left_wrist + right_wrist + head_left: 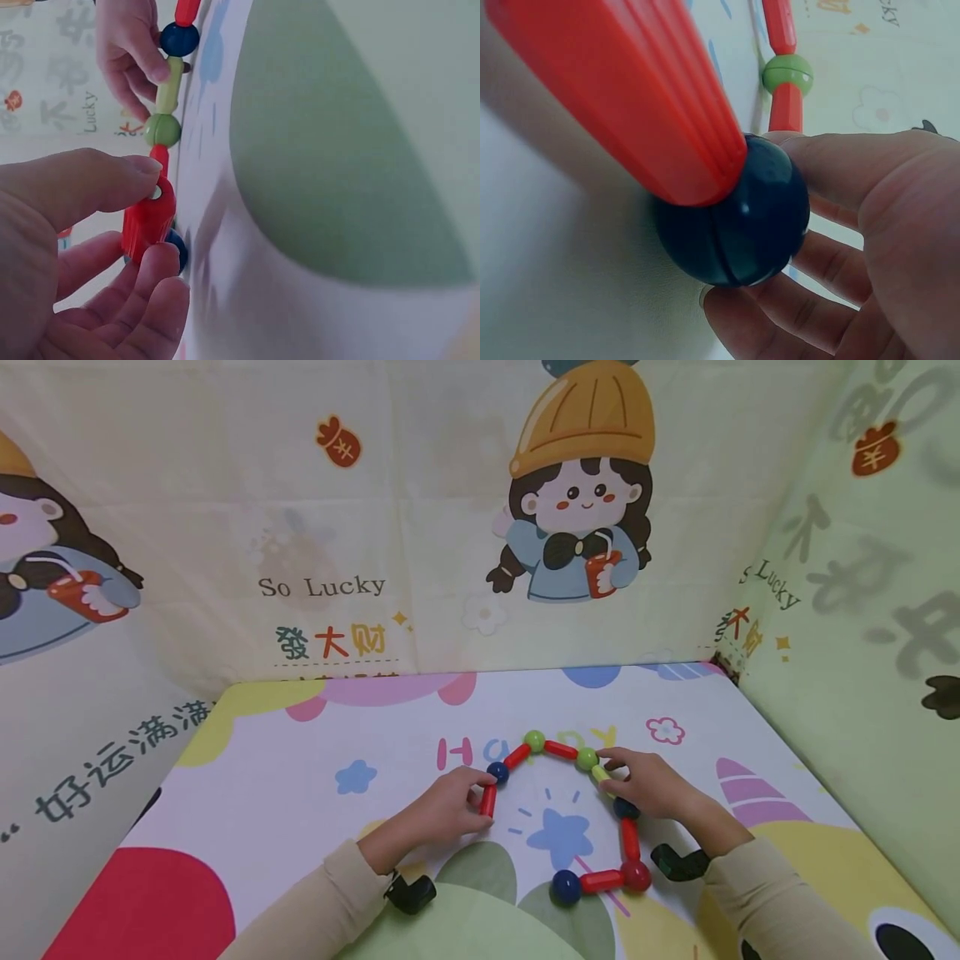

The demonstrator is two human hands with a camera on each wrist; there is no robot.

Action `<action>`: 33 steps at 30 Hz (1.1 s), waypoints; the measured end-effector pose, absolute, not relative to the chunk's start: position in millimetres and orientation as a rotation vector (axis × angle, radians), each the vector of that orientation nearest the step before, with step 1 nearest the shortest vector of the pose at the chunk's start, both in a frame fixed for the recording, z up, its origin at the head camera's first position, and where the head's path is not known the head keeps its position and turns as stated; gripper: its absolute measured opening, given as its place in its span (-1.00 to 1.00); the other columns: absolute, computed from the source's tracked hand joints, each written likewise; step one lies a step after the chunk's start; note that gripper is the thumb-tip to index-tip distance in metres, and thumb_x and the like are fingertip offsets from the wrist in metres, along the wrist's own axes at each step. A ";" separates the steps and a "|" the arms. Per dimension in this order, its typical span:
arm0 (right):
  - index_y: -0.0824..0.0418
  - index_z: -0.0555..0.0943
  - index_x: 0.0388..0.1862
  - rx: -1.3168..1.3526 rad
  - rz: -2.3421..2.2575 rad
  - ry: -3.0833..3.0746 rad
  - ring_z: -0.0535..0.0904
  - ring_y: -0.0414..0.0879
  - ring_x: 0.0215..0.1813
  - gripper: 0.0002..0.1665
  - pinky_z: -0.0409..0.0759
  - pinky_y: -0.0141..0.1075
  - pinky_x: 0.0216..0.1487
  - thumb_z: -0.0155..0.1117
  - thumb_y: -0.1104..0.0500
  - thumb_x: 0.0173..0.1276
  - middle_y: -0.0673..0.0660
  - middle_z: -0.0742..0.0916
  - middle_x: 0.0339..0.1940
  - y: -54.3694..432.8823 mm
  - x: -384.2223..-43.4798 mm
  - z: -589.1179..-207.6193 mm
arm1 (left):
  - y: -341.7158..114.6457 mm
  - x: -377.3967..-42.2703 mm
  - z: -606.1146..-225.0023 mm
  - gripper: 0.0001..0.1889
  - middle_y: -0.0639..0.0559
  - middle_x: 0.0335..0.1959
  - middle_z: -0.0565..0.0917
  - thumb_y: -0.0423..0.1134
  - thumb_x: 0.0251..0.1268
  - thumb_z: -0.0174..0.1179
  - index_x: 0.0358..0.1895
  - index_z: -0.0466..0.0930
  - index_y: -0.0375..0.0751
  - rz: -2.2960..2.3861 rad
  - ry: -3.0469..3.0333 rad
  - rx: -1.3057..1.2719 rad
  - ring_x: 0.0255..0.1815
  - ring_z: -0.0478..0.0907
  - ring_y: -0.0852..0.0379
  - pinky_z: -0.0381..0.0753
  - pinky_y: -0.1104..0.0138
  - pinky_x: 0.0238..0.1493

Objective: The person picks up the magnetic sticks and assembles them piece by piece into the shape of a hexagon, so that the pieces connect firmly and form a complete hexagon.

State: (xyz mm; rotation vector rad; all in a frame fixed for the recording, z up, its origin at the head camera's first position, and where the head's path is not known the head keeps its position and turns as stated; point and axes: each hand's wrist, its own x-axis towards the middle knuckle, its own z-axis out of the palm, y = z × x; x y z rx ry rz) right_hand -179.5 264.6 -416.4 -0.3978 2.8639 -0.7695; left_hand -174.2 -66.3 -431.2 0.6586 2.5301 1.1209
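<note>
A chain of coloured balls and rods forms a ring on the table, with a gap at its lower left. My left hand (447, 806) pinches a red rod (488, 801) at the left end between thumb and fingers; its upper end meets a dark blue ball (497, 772). My right hand (651, 783) holds a yellow-green rod (171, 86) between a green ball (587, 760) and another blue ball (739, 225). Below that blue ball, a red rod (629, 840) leads to a red ball (637, 876), and the chain ends at a third blue ball (566, 887).
Across the top of the ring, red rods (561, 750) join another green ball (534, 742). The table cover (285, 827) is printed with stars, letters and coloured shapes. Printed cloth walls (435, 527) stand behind and at both sides. Dark wrist devices (410, 893) sit by both cuffs.
</note>
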 end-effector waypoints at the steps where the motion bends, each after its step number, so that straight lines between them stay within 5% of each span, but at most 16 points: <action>1: 0.29 0.46 0.37 -0.399 -0.769 2.863 0.65 0.13 -0.05 -0.37 0.69 -0.14 -0.16 0.37 0.18 0.36 0.31 0.68 0.07 264.5 -179.4 -416.2 | -65.8 -174.8 -432.0 -0.40 -0.02 0.02 0.48 -0.31 0.18 0.43 0.30 0.49 -0.29 1.122 2.535 0.654 -0.09 0.49 0.07 0.65 0.32 -0.22; 20: 0.30 0.46 0.36 -0.389 -0.780 2.862 0.65 0.16 -0.04 -0.37 0.70 -0.15 -0.17 0.37 0.19 0.35 0.31 0.68 0.06 263.4 -178.6 -415.6 | -58.7 -184.2 -432.6 -0.50 -0.01 -0.03 0.52 -0.30 0.20 0.42 0.21 0.53 -0.26 1.150 2.620 0.560 -0.17 0.50 0.09 0.63 0.37 -0.34; 28: 0.31 0.46 0.36 -0.370 -0.785 2.868 0.65 0.15 -0.04 -0.37 0.70 -0.14 -0.17 0.38 0.19 0.34 0.32 0.68 0.06 263.2 -177.9 -418.0 | -51.4 -203.7 -429.4 -0.57 -0.08 0.17 0.55 -0.26 0.37 0.29 0.29 0.56 -0.11 1.009 2.666 0.648 0.10 0.52 -0.03 0.65 0.19 0.00; 33: 0.32 0.47 0.35 -0.369 -0.796 2.872 0.66 0.13 -0.05 -0.37 0.70 -0.15 -0.17 0.39 0.19 0.34 0.30 0.69 0.04 264.5 -177.0 -420.7 | -45.6 -213.0 -429.3 -0.65 -0.07 0.10 0.59 -0.28 0.43 0.22 0.24 0.62 -0.09 0.980 2.627 0.638 0.04 0.51 0.00 0.63 0.20 -0.01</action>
